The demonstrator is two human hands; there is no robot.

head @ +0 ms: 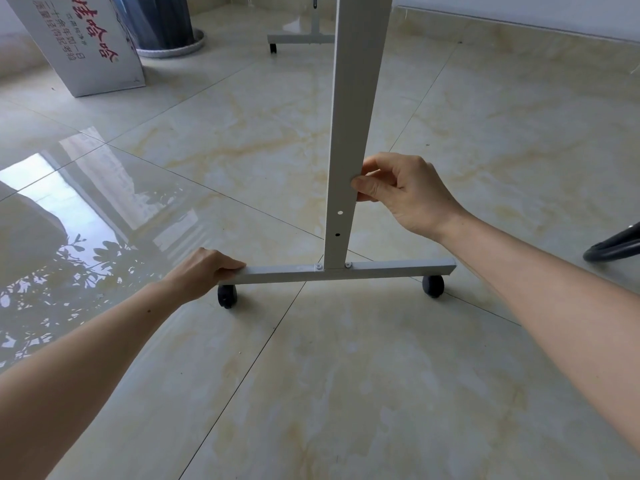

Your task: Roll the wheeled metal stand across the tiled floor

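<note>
Stand point(349, 133): upright on the floor point(346, 375), two casters touching tile. Your left hand point(204, 271) is clamped over the base bar's left end; your right hand point(398, 192) pinches the post's right edge. Bare tile toward you. Box point(83, 43) far beyond your left hand.

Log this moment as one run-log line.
left hand: grips base bar end | right hand: pinches upright post | casters: on tiled floor
</note>
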